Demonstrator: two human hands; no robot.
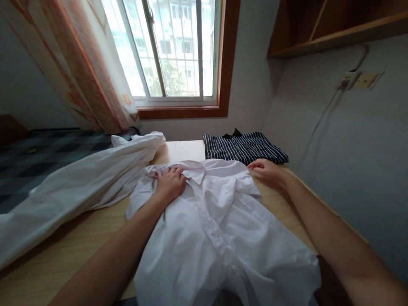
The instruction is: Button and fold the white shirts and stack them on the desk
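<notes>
A white button-up shirt (pixel 185 229) lies front up on the wooden table, wrinkled, its collar at the far end and its hem toward me. My left hand (pixel 171 182) rests on it beside the collar, palm down with the fingers laid over the cloth. At the shirt's right shoulder, my right hand (pixel 266 169) has its fingers curled together at the edge of the fabric. The fingertips of that hand are partly hidden, and they appear to pinch the shirt there. Just beyond it sits a folded black-and-white striped shirt (pixel 245 146).
More white clothing (pixel 92 182) stretches along the left of the wooden table (pixel 92 229), toward a dark checked bed surface (pixel 47 148). Behind are a curtain (pixel 86 63) and a window. A shelf (pixel 344 38) and a socket with a cable (pixel 349 79) are on the right wall.
</notes>
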